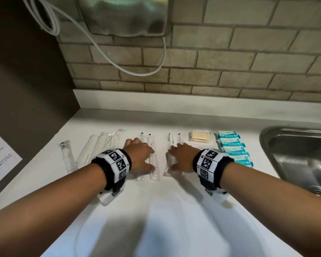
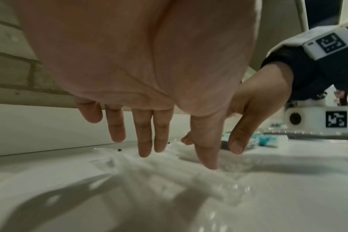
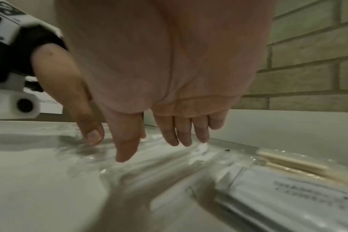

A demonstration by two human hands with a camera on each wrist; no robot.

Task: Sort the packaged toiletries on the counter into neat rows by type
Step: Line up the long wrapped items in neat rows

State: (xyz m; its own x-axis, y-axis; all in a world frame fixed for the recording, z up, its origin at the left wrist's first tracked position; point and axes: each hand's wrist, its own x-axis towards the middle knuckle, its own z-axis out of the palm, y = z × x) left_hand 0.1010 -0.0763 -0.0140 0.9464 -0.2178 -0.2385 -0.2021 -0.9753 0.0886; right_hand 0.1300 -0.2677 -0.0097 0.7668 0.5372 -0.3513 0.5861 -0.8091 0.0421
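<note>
Both hands lie flat, fingers straight, on long clear packets in the middle of the white counter (image 1: 156, 210). My left hand (image 1: 140, 154) presses one pair of clear packets (image 1: 153, 173); its fingers (image 2: 144, 141) point down and the thumb (image 2: 207, 157) touches the plastic. My right hand (image 1: 181, 156) rests on the neighbouring clear packets (image 1: 166, 170), its fingers (image 3: 184, 135) and thumb (image 3: 127, 149) just on the wrapping (image 3: 159, 161). A narrow gap separates the two groups. Neither hand grips anything.
More clear packets (image 1: 98, 145) and a single one (image 1: 67, 156) lie to the left. A yellow bar pack (image 1: 200, 136), a white printed sachet (image 3: 288, 196) and teal packets (image 1: 233, 148) sit to the right, before the steel sink (image 1: 302, 156). A paper (image 1: 0, 156) lies far left.
</note>
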